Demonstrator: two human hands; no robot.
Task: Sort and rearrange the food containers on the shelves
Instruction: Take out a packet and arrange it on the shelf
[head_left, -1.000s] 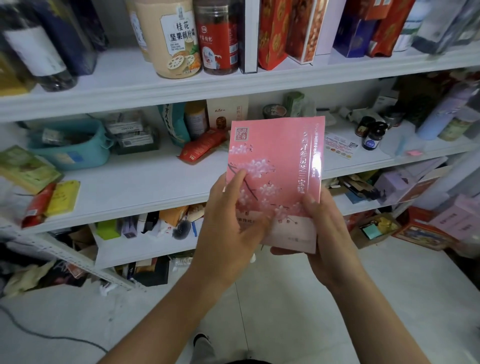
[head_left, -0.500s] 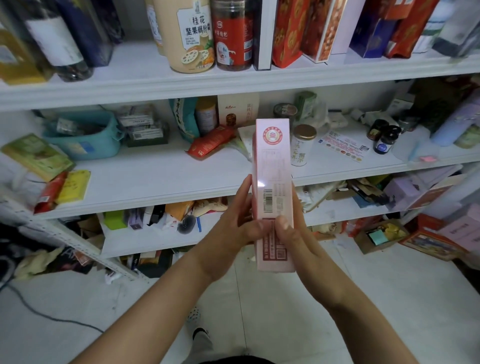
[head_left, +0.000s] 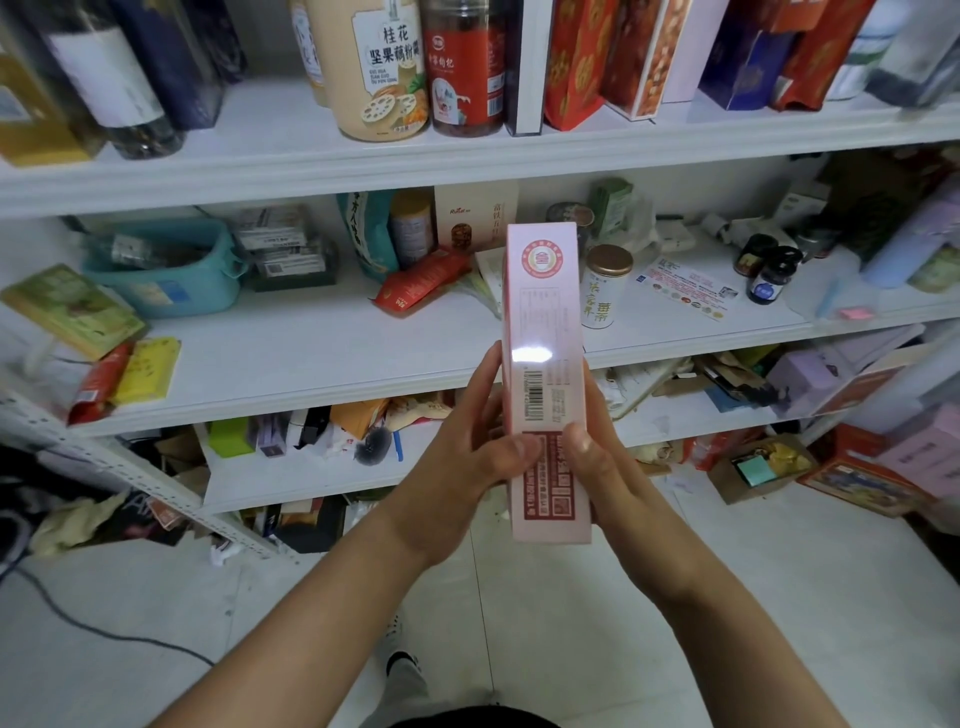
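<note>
Now: pink box (head_left: 545, 364) held upright in the air before the shelves, narrow barcode side toward the camera. Left hand (head_left: 462, 462) grips its left face, thumb laid across the printed side. Right hand (head_left: 610, 467) grips the right face, thumb likewise on the front. Both hold the lower half. Box touches no shelf. On the middle shelf (head_left: 311, 358) behind it: gold-lidded tin (head_left: 605, 286) just right, red pouch (head_left: 421, 280) left, teal basket (head_left: 171, 275) farther left.
</note>
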